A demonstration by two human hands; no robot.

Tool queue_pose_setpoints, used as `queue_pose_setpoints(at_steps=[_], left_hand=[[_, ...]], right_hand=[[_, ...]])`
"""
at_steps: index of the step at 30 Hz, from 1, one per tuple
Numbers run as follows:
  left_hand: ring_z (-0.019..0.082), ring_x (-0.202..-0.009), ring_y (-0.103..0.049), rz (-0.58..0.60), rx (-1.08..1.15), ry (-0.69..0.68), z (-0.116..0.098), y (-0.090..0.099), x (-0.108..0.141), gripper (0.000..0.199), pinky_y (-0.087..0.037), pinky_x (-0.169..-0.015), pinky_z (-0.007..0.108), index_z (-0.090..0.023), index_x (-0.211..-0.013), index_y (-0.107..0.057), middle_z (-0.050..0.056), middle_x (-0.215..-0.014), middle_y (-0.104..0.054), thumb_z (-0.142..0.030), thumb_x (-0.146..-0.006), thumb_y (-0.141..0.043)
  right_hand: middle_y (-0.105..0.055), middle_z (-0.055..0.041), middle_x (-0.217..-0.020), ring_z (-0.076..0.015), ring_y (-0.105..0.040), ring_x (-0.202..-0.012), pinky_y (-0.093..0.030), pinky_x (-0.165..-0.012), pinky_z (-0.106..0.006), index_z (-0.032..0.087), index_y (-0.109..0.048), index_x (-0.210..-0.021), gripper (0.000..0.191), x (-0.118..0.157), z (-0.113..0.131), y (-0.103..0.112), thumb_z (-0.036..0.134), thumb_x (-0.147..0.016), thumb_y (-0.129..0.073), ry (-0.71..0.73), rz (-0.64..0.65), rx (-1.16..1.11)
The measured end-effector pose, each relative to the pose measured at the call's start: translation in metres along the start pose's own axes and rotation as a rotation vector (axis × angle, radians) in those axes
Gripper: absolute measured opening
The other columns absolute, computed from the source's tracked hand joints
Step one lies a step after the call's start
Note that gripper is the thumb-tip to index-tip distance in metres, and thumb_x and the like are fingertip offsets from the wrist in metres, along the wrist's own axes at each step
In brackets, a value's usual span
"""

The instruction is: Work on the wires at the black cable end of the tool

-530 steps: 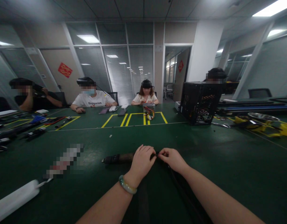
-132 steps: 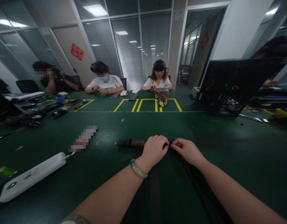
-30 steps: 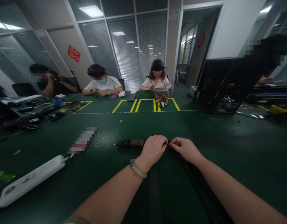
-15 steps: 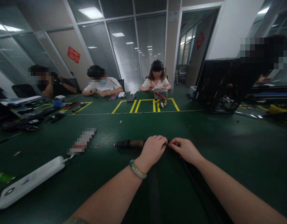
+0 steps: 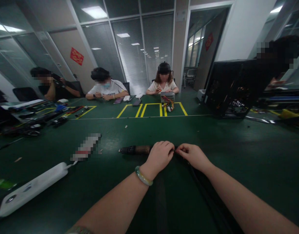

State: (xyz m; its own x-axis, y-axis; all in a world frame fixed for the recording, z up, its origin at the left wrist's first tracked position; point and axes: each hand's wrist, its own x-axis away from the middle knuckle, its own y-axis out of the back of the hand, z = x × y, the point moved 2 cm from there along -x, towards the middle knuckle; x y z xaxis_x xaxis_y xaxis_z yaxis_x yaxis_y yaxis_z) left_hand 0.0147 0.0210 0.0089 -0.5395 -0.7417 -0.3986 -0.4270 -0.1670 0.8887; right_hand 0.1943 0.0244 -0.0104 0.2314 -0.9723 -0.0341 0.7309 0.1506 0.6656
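- Hardly anything had changed at the hands over the last half second; both kept their places about the right part of the dark cylindrical tool (image 5: 142,149).
- Against the earliest frame, the view had shifted, bringing more of the white power strip (image 5: 34,187) in at the near left, and the person in the white shirt (image 5: 118,86), on the far side, had brought together hands that were apart before.
- The tool lay crosswise on the green table (image 5: 249,162), its metal tip pointing left.
- The left forearm, with a bracelet (image 5: 143,177) at the wrist, slanted in from the near left; the right forearm slanted in from the near right.
- The left hand (image 5: 161,152) was arched over the tool, curled closed around it, its fingertips partly hidden.
- The right hand (image 5: 193,156) had thumb and forefinger pinched together on a thin dark piece at the tool's right end, too small to identify.
- A dark cord (image 5: 193,174) ran from under the right hand toward the near right.
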Motion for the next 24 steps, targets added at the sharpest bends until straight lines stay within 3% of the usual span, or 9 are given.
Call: queue_pose_setpoints(at_steps=[7,13,24], left_hand=[[0.020,-0.096,-0.056,-0.032,0.024,0.018,-0.0008,0.0016,0.0008,0.019,-0.043,-0.085,0.035,-0.022,-0.101,-0.057,0.001,-0.099,-0.062,-0.019,-0.084,-0.063],[0.019,-0.095,-0.056,-0.005,0.015,0.028,-0.0012,0.0014,0.0003,0.009,-0.043,-0.084,0.034,-0.021,-0.096,-0.058,0.002,-0.097,-0.062,-0.020,-0.087,-0.059],[0.018,-0.096,-0.056,0.025,0.002,0.042,-0.0013,0.0031,0.0001,0.009,-0.043,-0.084,0.034,-0.022,-0.098,-0.058,0.001,-0.099,-0.062,-0.025,-0.089,-0.059]], right_hand=[[-0.069,0.0006,-0.075,-0.0127,-0.059,-0.059,-0.037,-0.051,-0.023,0.023,-0.069,-0.093,0.028,0.0009,0.0018,0.0000,0.046,-0.087,-0.055,-0.010,0.009,-0.002],[-0.068,0.0008,-0.072,-0.0131,-0.060,-0.059,-0.038,-0.052,-0.023,0.022,-0.069,-0.091,0.025,-0.0003,0.0024,0.0008,0.043,-0.087,-0.055,-0.005,0.006,0.015],[-0.070,-0.0011,-0.078,-0.0144,-0.061,-0.062,-0.039,-0.052,-0.024,0.022,-0.070,-0.094,0.026,0.0019,0.0073,0.0033,0.042,-0.087,-0.055,-0.038,0.023,0.036]])
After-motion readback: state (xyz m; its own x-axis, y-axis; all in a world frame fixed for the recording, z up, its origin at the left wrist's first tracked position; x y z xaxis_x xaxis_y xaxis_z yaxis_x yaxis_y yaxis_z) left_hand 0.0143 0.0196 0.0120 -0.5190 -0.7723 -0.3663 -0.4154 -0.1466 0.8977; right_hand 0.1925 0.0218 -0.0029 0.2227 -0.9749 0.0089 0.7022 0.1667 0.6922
